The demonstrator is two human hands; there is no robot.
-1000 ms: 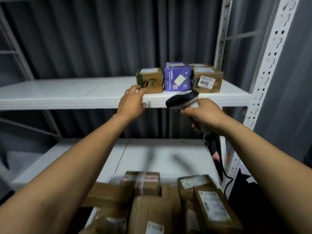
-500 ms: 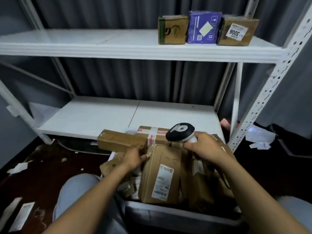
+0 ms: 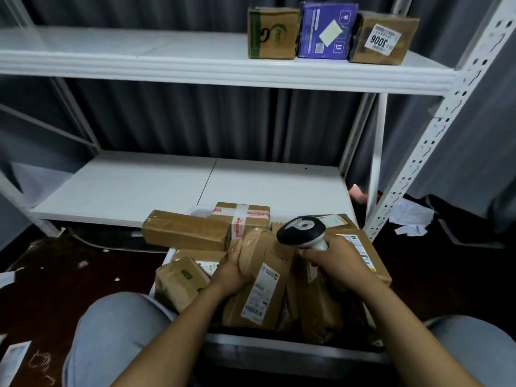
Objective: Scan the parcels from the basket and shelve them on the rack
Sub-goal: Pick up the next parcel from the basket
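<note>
The left hand (image 3: pixel 233 270) is gripping the upright labelled parcel (image 3: pixel 262 286) in the middle of the basket (image 3: pixel 279 349), while the right hand (image 3: pixel 335 263) is clasping the barcode scanner (image 3: pixel 301 229) just above the basket's load. Three boxes (image 3: pixel 326 30) are sitting on the rack's upper shelf (image 3: pixel 167 71), above and beyond the basket. Shelving is judged barely begun, as many taped parcels are lying in the basket awaiting scanning.

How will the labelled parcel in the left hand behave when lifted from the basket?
The parcel looks like a stiff carton, so it should hold its shape. Its glossy tape wrap may slip in the left hand's grip. Standing on end, it could tip once freed.
</note>
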